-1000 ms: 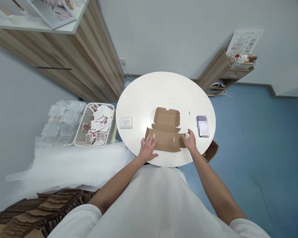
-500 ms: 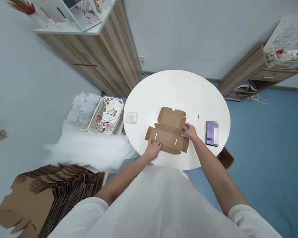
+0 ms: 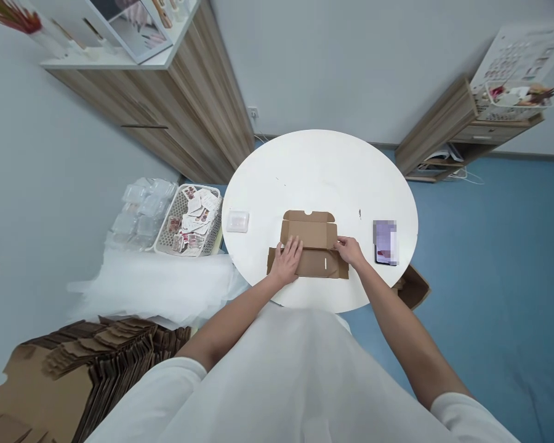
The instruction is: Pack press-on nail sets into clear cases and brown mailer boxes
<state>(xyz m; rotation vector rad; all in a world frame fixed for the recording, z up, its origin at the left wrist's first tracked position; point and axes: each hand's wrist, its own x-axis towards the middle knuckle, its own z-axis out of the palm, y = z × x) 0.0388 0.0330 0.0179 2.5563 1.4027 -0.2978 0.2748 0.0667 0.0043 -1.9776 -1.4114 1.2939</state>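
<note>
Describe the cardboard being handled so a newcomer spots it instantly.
Find the white table. On its near half lies a cardboard piece, the left hand on it and the right hand at its right edge. Unlike the pale case to its left and phone to its right, it is brown with flaps.

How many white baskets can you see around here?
2: one basket left of the round table, holding cards; another basket on the small cabinet at right. Others could be hidden.

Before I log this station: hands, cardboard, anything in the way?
Left hand on cardboard; right hand at its right edge. Cardboard open on white table. Phone at right, clear.
</note>
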